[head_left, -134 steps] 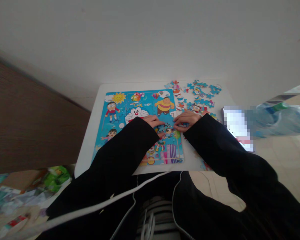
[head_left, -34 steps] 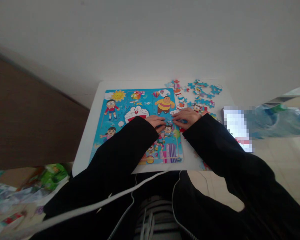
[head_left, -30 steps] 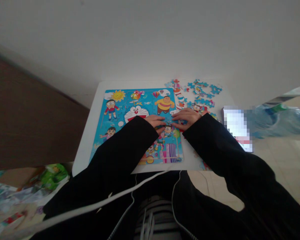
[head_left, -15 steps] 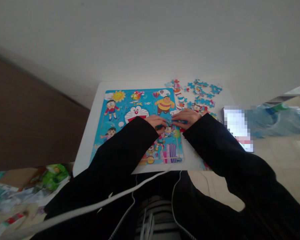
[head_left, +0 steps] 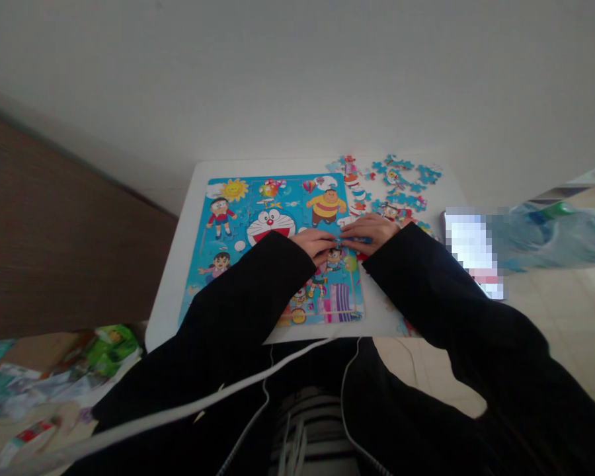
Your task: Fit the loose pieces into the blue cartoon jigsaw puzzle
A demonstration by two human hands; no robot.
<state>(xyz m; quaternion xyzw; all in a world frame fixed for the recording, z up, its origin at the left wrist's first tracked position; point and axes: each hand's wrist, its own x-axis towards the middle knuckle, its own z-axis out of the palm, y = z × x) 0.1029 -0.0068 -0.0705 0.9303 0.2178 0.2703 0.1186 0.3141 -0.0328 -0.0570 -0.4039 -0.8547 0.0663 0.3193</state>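
Observation:
A blue cartoon jigsaw puzzle [head_left: 277, 198] lies on a small white table [head_left: 173, 264], with a large white cat face in its middle. My left hand [head_left: 316, 244] rests over the right half of the puzzle, its fingers pressed together at a small blue spot; what they pinch is too small to name. Facing it from the right, my right hand [head_left: 369, 233] has its fingers closed round a blue puzzle piece [head_left: 356, 241] at the puzzle's right edge. Several loose pieces [head_left: 399, 180] are spread on the table to the right, some partly behind my right hand.
A phone [head_left: 471, 251] with a blurred screen lies to the right, beside a clear plastic bag [head_left: 560, 235]. White cable [head_left: 178, 413] crosses in front of my body. A brown panel [head_left: 64, 231] stands at left, above bags and boxes [head_left: 44, 370] on the floor.
The fingers of my left hand have moved slightly right, closer to those of my right hand. My right hand has hardly moved.

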